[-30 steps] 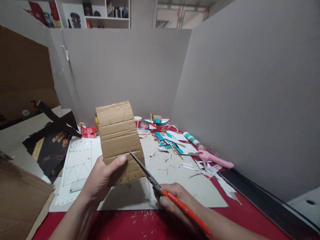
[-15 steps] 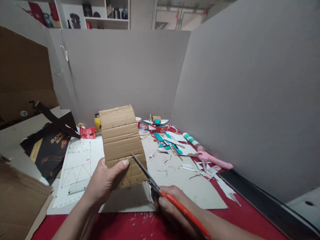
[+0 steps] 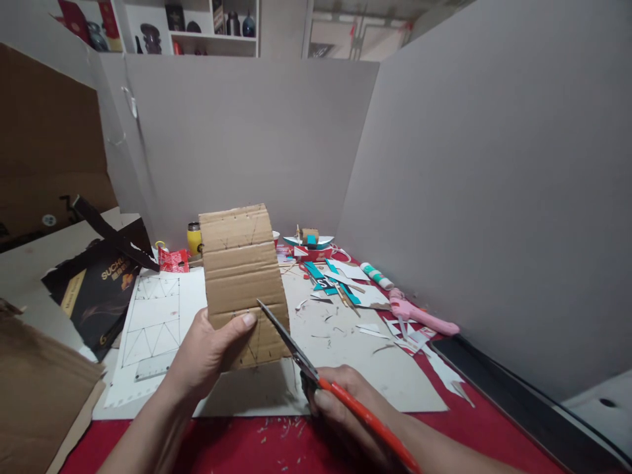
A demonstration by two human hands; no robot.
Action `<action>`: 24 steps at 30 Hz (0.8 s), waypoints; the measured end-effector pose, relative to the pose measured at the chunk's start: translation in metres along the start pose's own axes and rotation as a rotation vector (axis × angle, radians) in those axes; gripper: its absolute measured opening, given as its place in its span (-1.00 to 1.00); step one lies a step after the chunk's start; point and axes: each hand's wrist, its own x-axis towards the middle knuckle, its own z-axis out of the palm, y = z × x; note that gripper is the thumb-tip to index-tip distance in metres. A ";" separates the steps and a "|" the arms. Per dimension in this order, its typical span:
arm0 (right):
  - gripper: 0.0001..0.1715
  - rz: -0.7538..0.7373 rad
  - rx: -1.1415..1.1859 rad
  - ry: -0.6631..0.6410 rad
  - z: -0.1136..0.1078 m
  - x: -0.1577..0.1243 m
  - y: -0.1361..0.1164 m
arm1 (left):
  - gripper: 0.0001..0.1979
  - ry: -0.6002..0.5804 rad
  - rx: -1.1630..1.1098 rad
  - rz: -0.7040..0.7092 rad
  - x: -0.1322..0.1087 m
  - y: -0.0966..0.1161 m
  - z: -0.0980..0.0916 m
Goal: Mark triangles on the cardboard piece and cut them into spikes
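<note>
My left hand (image 3: 207, 355) grips the lower left part of a brown corrugated cardboard piece (image 3: 241, 276), holding it upright above the table with the thumb across its face. Pencil lines and small holes mark the cardboard. My right hand (image 3: 340, 408) is closed around the red handles of a pair of scissors (image 3: 316, 375). The blades point up and left, and their tip touches the cardboard's lower right area beside my left thumb.
A white sheet with drawn triangles (image 3: 153, 322) lies on the left over a grey board (image 3: 375, 368). A black printed bag (image 3: 99, 289), a yellow bottle (image 3: 193, 238), a glue stick (image 3: 376, 275), a pink tool (image 3: 419, 316) and paper scraps lie around. Grey panels wall in the table.
The cardboard has shifted slightly right and a little lower in my left hand, and the scissors have stayed at its lower edge.
</note>
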 end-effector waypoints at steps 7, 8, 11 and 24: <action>-0.41 -0.001 0.015 -0.019 0.000 -0.002 0.006 | -0.41 -0.008 0.007 0.010 -0.002 0.000 -0.001; -0.41 0.001 0.020 -0.019 0.000 -0.002 0.005 | -0.40 -0.009 0.003 0.010 -0.002 0.000 -0.002; -0.39 0.008 0.045 -0.012 0.001 -0.001 0.002 | -0.38 -0.009 -0.002 0.013 -0.003 0.001 -0.003; -0.29 -0.060 -0.074 -0.092 -0.011 0.002 -0.003 | -0.33 0.215 -0.108 0.075 0.000 0.005 0.003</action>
